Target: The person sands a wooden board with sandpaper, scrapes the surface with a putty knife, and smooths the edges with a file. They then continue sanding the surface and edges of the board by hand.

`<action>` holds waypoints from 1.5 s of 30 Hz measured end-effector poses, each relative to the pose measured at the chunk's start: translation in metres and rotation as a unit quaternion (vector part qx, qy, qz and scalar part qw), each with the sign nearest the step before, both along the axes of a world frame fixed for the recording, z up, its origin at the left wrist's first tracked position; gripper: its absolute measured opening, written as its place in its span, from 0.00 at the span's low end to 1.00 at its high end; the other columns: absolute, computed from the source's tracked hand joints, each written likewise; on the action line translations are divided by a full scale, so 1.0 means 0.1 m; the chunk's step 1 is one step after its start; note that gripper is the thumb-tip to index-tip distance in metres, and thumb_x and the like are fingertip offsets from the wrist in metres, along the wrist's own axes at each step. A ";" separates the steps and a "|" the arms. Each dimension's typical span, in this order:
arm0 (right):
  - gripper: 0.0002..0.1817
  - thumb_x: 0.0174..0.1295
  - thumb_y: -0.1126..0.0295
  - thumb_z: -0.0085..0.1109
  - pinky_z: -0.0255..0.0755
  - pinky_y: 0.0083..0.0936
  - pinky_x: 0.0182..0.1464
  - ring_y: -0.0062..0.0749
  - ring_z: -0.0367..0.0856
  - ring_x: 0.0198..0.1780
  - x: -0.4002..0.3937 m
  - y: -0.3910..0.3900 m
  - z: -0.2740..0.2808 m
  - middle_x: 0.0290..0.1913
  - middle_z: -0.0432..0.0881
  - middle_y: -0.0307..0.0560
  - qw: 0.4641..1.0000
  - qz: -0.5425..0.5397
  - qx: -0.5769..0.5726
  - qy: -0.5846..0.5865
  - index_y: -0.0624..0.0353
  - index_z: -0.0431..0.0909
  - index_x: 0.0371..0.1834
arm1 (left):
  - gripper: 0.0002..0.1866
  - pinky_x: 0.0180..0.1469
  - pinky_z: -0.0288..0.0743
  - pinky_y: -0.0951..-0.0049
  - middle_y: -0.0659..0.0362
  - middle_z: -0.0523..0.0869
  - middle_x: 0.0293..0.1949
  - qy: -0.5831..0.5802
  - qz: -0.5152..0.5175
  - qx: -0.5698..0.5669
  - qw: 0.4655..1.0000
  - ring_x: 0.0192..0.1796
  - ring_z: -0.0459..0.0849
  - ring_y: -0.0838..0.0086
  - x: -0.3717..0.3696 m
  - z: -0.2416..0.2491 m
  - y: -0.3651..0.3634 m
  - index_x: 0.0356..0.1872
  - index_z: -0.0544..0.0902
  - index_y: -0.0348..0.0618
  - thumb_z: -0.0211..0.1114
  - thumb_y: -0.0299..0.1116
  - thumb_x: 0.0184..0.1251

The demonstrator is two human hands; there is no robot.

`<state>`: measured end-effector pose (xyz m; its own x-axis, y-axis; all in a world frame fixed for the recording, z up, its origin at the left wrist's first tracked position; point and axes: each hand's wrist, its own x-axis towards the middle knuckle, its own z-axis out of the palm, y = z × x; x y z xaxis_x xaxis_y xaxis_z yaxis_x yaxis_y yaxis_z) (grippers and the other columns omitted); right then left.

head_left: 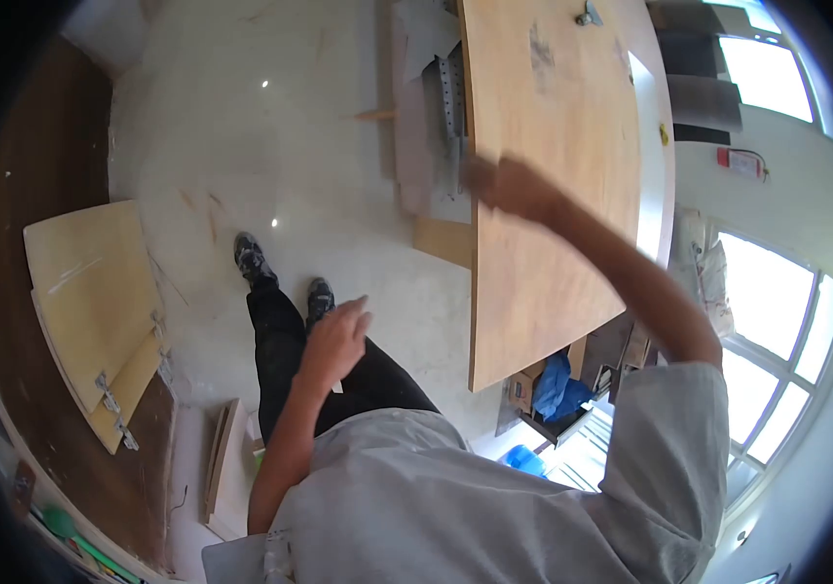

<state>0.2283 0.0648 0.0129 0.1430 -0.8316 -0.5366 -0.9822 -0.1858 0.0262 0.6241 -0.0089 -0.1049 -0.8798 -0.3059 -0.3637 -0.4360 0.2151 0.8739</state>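
Observation:
My right hand [516,188] is over the near edge of a wooden tabletop [562,253], smeared by motion, so its fingers and anything in them do not show clearly. Below that edge are grey perforated metal strips [450,97], close to the hand in this view. Down in front of my thighs hangs my left hand [335,341], fingers loosely stretched and nothing visible in them. On the far part of the tabletop lies a small metal piece [588,15].
Two pale panels with hinges [95,302] lean against a brown board on the left. A blue cloth [557,387] lies among boxes past the table's corner. A yellow item [664,134] is at the table's far side. Windows [767,292] line the right.

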 end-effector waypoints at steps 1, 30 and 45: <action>0.07 0.67 0.70 0.60 0.76 0.38 0.42 0.41 0.86 0.42 -0.33 -0.42 0.04 0.51 0.86 0.50 0.999 -0.051 0.004 -0.005 0.55 0.83 0.45 | 0.21 0.69 0.76 0.53 0.40 0.87 0.62 -0.025 0.000 -0.014 1.000 0.65 0.84 0.45 0.02 -0.05 -0.22 0.67 0.82 0.35 0.56 0.40 0.86; 0.16 0.69 0.66 0.57 0.78 0.37 0.53 0.35 0.84 0.61 -1.72 -1.62 -0.27 0.63 0.85 0.46 0.993 0.009 0.017 0.113 0.54 0.85 0.57 | 0.27 0.75 0.72 0.54 0.38 0.84 0.67 -0.320 0.168 -0.031 0.932 0.71 0.81 0.44 1.45 -1.20 -3.04 0.72 0.80 0.36 0.49 0.44 0.87; 0.12 0.66 0.68 0.61 0.75 0.34 0.48 0.31 0.84 0.56 -3.00 -3.04 -0.37 0.59 0.83 0.42 0.994 0.006 0.028 0.109 0.53 0.84 0.50 | 0.25 0.74 0.73 0.56 0.41 0.88 0.62 -0.409 0.193 -0.011 0.892 0.70 0.83 0.49 1.21 -1.08 -3.23 0.63 0.86 0.34 0.49 0.43 0.86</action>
<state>-0.0716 -0.2392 -0.0236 0.0289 -0.7981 -0.6019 -0.9520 -0.2055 0.2267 0.7450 -0.3322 -0.2126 -0.1500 -0.5437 -0.8258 -0.9709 -0.0767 0.2268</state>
